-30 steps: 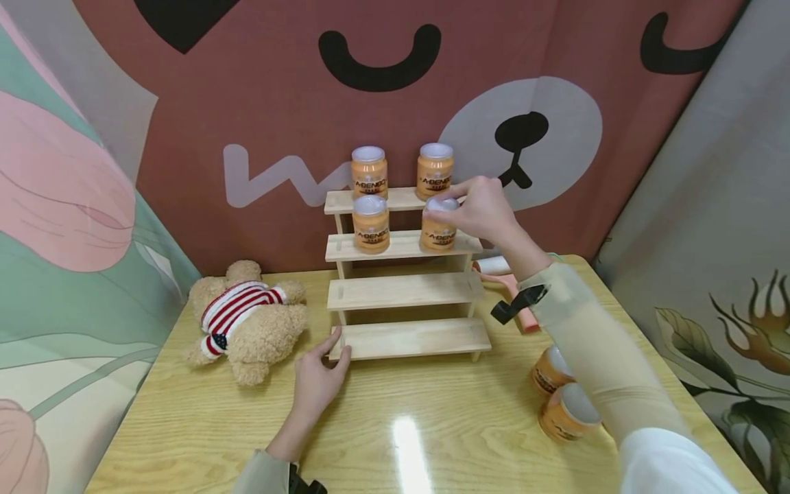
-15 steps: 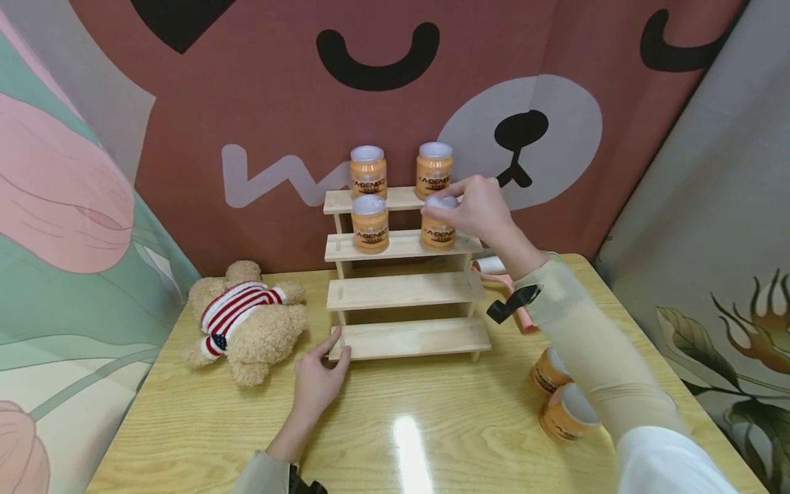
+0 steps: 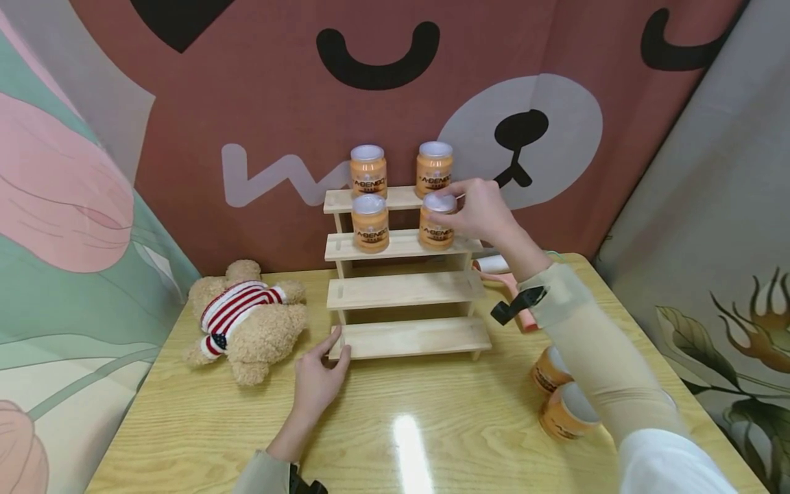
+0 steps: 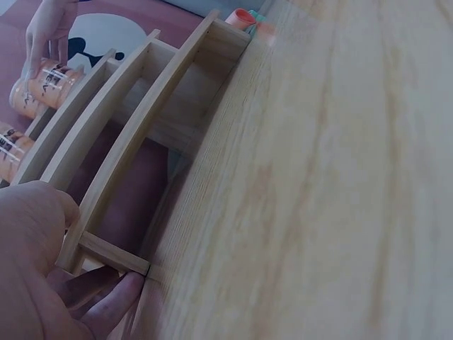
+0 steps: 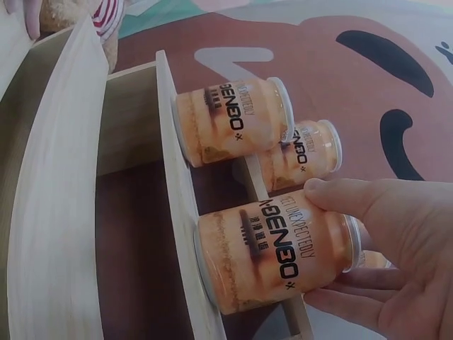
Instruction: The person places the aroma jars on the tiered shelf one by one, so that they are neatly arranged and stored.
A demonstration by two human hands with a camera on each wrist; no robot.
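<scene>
The right hand (image 3: 478, 209) reaches to the wooden step shelf (image 3: 404, 291) at the back of the table (image 3: 395, 439), its thumb and fingers curled round the white lid end of an orange jar (image 3: 436, 230). That jar stands upright on the second step from the top, at the right end, its base on the board. The right wrist view shows the grip close: thumb on one side of the jar's neck, fingers (image 5: 347, 297) on the other.

At nine o'clock from it, on the same step, stands a second jar (image 3: 369, 224), well apart from the first. Two more jars (image 3: 368, 171) stand on the top step, at twelve o'clock from the lower pair.

The left hand (image 3: 316, 381) lies flat on the table with relaxed fingers, thumb against the left end of the lowest step.

At nine o'clock from the shelf lies a teddy bear (image 3: 243, 319) in a striped jumper. At four o'clock from the shelf, two jars (image 3: 558, 401) lie near the table's right edge.
</scene>
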